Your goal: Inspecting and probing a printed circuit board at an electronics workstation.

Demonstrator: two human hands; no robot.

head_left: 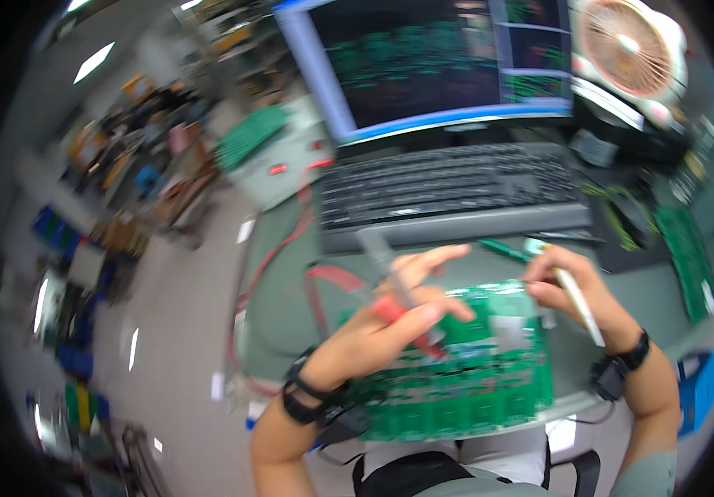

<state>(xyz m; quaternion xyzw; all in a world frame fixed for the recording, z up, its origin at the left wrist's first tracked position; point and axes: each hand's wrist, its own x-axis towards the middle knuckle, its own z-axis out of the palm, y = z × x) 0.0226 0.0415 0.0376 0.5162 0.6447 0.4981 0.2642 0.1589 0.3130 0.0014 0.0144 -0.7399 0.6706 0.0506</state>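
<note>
Two hands grip tools: left hand point(369, 338) curls round a red-and-grey tool point(387, 309), right hand point(595, 286) pinches a white stick point(582, 308); best steady both above the green board point(456, 410).

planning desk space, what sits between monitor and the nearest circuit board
The head view shows the black keyboard between them, with a slim green item and part of the left hand nearer the circuit board.
</note>
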